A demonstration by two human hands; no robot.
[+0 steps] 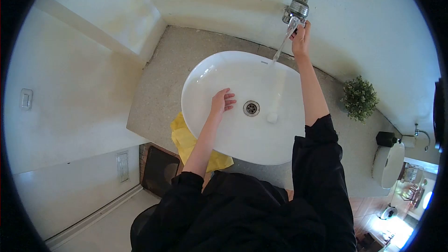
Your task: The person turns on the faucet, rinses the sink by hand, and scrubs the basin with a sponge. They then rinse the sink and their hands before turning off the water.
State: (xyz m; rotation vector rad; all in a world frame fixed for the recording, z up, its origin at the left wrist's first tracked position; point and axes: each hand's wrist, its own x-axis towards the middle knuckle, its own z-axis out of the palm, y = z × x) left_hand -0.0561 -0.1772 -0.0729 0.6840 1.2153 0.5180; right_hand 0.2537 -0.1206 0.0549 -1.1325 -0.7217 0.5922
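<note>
My right hand (301, 41) is up at the wall-mounted chrome faucet (297, 8), its fingers closed around the lower part, by the handle. A clear stream of water (281, 49) runs from the faucet down into the white oval sink (205, 130). My left hand (222, 101) hangs over the left half of the basin with nothing in it, fingers spread and pointing toward the round metal drain (251, 108). A yellow cloth (184, 140) drapes over the counter's front edge, below my left forearm.
The sink stands on a grey stone counter (163, 74) against a white wall. Right of it are a potted green plant (360, 99), a black box-shaped holder (386, 139) and a second white sink (389, 165) with its own faucet (422, 135). A dark bin-like object (159, 170) sits lower left.
</note>
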